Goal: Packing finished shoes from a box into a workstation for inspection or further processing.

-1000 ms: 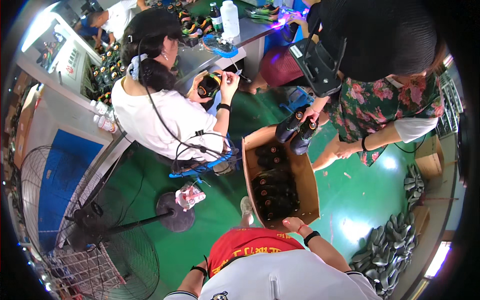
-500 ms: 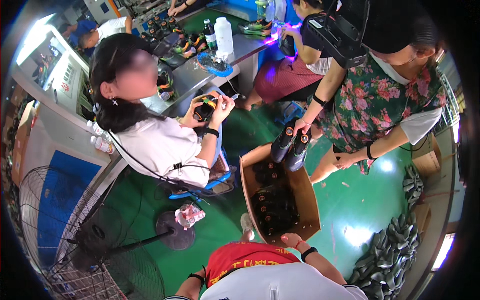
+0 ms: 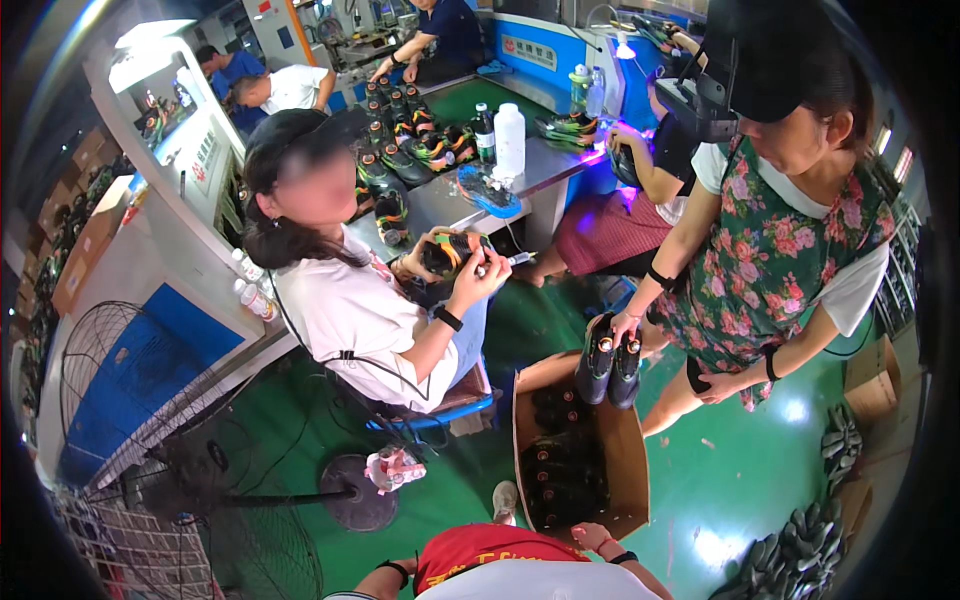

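My right hand (image 3: 596,540) is at the near edge of a brown cardboard box (image 3: 630,465), its fingers curled at the rim. Several black shoes (image 3: 570,475) with orange details lie inside the box. My left forearm (image 3: 385,580) shows beside my red apron (image 3: 500,548), but its hand is hidden. Above the box's far right side, a co-worker's hand (image 3: 627,325) holds a pair of dark shoes (image 3: 608,370) by their tops. To the left, a seated co-worker holds a black and orange shoe (image 3: 452,254) and a thin white tool (image 3: 521,259).
A standing fan (image 3: 210,480) with a round base is at lower left. A pink and white bag (image 3: 393,468) sits near that base. Shoes, a white bottle (image 3: 510,140) and a dark bottle (image 3: 484,132) stand on the workbench (image 3: 540,165). Dark grey shoe-shaped pieces (image 3: 795,550) are heaped at lower right.
My view has tilted upward and shifted left, so the scene sits lower and farther right. The standing co-worker's pair of shoes hangs slightly lower against the box. The seated co-worker's shoe has turned.
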`<move>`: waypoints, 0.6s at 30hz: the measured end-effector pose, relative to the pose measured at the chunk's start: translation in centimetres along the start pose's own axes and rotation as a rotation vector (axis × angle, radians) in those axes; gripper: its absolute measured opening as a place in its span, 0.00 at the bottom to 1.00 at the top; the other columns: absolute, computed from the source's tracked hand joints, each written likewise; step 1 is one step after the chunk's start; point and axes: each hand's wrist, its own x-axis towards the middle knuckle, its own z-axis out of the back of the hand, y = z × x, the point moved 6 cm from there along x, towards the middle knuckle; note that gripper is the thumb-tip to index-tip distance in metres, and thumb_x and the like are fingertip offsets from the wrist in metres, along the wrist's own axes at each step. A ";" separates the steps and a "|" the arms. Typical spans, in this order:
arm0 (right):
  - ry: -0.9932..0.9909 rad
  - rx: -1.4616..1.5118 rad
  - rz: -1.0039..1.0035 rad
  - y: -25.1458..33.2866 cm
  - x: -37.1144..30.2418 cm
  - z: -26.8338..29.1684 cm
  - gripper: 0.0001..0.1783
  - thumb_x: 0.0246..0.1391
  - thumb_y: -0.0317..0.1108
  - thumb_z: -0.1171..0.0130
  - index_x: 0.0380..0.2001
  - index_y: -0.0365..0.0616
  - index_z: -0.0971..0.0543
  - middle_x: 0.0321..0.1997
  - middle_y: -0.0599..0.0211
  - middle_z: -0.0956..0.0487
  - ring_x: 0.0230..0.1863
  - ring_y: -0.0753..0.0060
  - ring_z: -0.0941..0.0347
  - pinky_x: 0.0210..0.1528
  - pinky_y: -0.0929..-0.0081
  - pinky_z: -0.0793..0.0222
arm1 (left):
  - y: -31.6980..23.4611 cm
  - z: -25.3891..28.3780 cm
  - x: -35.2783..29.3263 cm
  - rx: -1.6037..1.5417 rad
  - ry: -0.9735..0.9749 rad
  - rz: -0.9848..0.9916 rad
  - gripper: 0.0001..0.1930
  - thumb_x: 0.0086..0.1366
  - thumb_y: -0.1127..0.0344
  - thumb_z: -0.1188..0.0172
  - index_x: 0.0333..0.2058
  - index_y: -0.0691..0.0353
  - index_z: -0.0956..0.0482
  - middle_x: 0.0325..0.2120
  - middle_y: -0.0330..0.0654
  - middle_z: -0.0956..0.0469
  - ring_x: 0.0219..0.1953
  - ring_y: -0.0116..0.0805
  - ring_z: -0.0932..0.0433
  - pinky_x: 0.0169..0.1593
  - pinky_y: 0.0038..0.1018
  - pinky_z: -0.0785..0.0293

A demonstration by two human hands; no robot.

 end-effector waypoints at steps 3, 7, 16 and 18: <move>-0.025 -0.038 0.014 -1.5 0.3 -0.8 0.15 0.51 0.42 0.59 0.29 0.50 0.24 0.36 0.60 0.23 0.40 0.55 0.27 0.42 0.61 0.31 | 1.1 -1.3 1.6 -1.137 0.495 0.165 0.32 0.50 0.34 0.50 0.46 0.51 0.25 0.46 0.40 0.26 0.48 0.34 0.31 0.51 0.36 0.37; 0.045 -0.121 0.014 -1.7 0.5 -1.3 0.19 0.52 0.42 0.64 0.30 0.49 0.23 0.38 0.57 0.23 0.42 0.52 0.27 0.45 0.59 0.33 | 0.0 -4.9 3.2 -0.622 0.421 -0.008 0.31 0.51 0.35 0.50 0.47 0.49 0.26 0.45 0.37 0.25 0.47 0.32 0.30 0.50 0.35 0.36; -0.108 -0.144 0.103 -3.5 0.4 -3.3 0.07 0.47 0.39 0.50 0.24 0.50 0.26 0.30 0.60 0.23 0.33 0.53 0.26 0.33 0.59 0.30 | 0.9 -7.1 3.9 -1.071 0.449 0.139 0.33 0.50 0.35 0.49 0.49 0.51 0.27 0.48 0.38 0.28 0.51 0.34 0.32 0.52 0.36 0.39; -0.077 -0.156 0.109 -2.8 0.7 -3.2 0.07 0.47 0.39 0.50 0.24 0.50 0.26 0.30 0.59 0.23 0.33 0.53 0.26 0.33 0.59 0.30 | 1.0 -6.4 3.2 -1.177 0.457 0.184 0.34 0.50 0.35 0.49 0.49 0.52 0.28 0.48 0.38 0.28 0.51 0.34 0.33 0.53 0.36 0.40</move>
